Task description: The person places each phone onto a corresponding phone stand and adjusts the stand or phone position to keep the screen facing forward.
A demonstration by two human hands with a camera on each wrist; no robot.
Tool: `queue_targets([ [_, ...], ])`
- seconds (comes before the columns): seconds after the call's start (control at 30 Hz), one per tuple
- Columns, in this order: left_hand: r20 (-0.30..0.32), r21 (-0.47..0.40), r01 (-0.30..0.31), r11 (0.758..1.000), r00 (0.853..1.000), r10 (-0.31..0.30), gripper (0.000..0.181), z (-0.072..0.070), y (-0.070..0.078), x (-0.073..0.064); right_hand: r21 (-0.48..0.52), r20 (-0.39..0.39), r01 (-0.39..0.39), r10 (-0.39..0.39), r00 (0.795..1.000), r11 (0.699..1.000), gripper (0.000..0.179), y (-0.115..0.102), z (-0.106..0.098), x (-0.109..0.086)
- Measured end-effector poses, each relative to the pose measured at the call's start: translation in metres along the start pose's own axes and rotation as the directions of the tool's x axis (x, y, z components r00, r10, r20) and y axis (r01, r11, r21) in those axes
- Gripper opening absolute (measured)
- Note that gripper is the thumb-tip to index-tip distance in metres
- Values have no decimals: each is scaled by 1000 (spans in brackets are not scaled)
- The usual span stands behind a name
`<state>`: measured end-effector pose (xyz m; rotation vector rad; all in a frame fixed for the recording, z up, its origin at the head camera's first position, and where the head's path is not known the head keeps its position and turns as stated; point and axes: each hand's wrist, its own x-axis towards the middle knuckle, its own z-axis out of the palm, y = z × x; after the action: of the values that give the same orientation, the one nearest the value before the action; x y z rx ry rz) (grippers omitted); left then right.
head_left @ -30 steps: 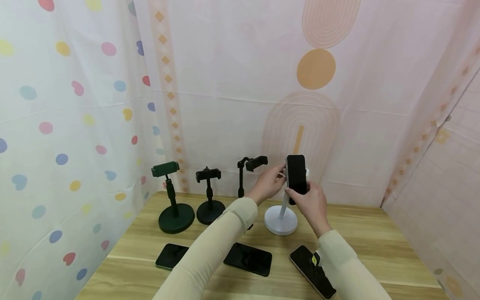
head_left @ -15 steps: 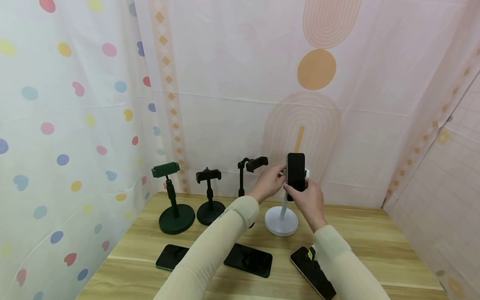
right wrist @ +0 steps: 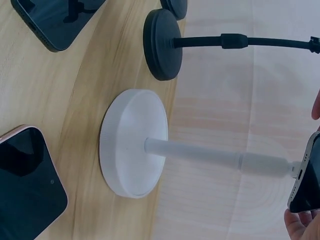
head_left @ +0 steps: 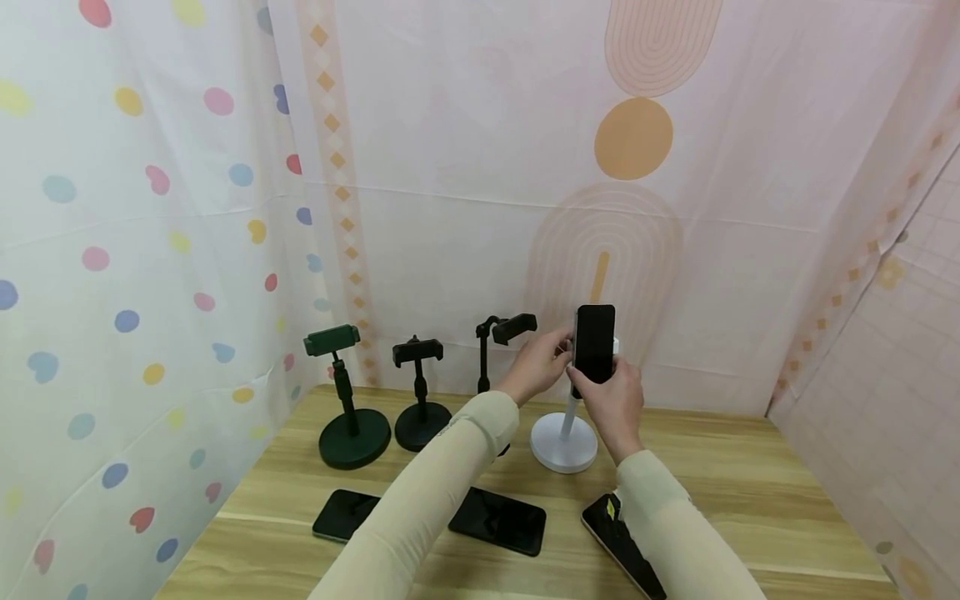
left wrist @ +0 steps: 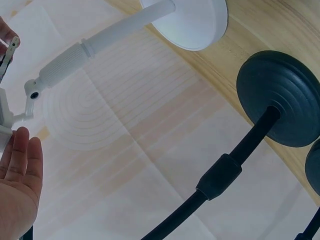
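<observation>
My right hand (head_left: pixel 617 408) grips a black-screened smartphone (head_left: pixel 596 337) by its lower part, thumb at the left edge. Held upright, the phone overlaps the top of a white phone stand (head_left: pixel 564 446) with a round base. My left hand (head_left: pixel 536 364) holds the stand's white clamp at its left side, beside the phone. In the left wrist view, the fingers (left wrist: pixel 20 160) are at the clamp (left wrist: pixel 4 117), which is cut off by the frame edge. The right wrist view shows the phone's bottom edge close to the top of the stand's pole (right wrist: pixel 200 154).
To the left stand a green phone stand (head_left: pixel 354 437), a small black one (head_left: pixel 422 425) and a taller black one (head_left: pixel 483 358), partly hidden by my left arm. Three phones lie in front on the wooden table: left (head_left: pixel 341 515), middle (head_left: pixel 498 521) and right (head_left: pixel 622 542). Curtains hang behind.
The phone has risen slightly and shifted a little to the right at the clamp. My right hand and forearm have moved up and left. My left hand has stayed nearly still.
</observation>
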<state>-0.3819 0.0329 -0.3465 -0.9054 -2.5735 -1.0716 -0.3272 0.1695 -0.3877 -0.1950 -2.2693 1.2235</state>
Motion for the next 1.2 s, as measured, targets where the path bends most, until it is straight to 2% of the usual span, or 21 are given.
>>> queue_targets([
  [0.3,19,-60,25,998,1000,-24,21,0,0,0,3,23,59,-59,998,998,70,8,-2,5],
  [0.4,37,-83,35,996,999,-32,21,0,1,-1,5,25,55,-55,998,998,73,9,-3,6],
  [0.73,81,-140,23,990,997,-12,19,-3,2,3,-11,8,69,-69,998,998,74,10,-2,9],
  [0.97,80,-119,59,991,996,-50,14,-5,3,7,-16,-5,75,-76,997,997,73,9,-2,10],
  [1.2,61,-68,57,996,997,-53,14,-3,3,12,-21,-1,85,-85,996,996,77,10,-4,11],
])
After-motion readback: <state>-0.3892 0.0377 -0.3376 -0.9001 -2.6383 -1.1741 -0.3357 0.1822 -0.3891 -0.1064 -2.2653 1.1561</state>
